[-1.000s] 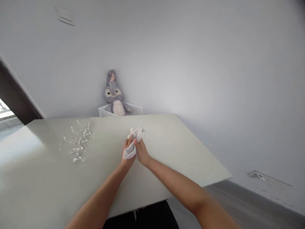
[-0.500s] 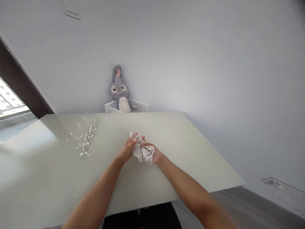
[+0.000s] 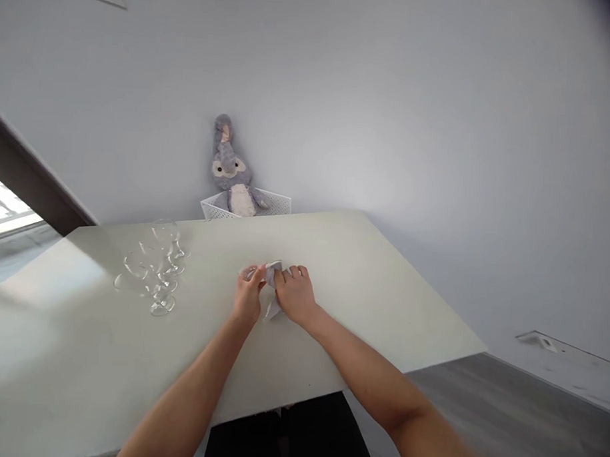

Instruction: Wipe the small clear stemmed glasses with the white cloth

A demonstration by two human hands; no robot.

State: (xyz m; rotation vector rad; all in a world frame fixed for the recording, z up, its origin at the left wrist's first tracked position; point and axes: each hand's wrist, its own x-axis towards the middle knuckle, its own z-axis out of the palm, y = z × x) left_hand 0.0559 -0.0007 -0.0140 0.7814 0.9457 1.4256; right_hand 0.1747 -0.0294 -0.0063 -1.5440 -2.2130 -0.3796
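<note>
No readable text, labels or numbers – not on anything in view.

From where I stood, the person's left hand (image 3: 247, 298) and right hand (image 3: 296, 296) were bare, as were both forearms (image 3: 364, 369). Black clothing (image 3: 308, 432) covered the lap, nearer the body than the fingers (image 3: 303, 272), its faint middle strip blurred.
</note>
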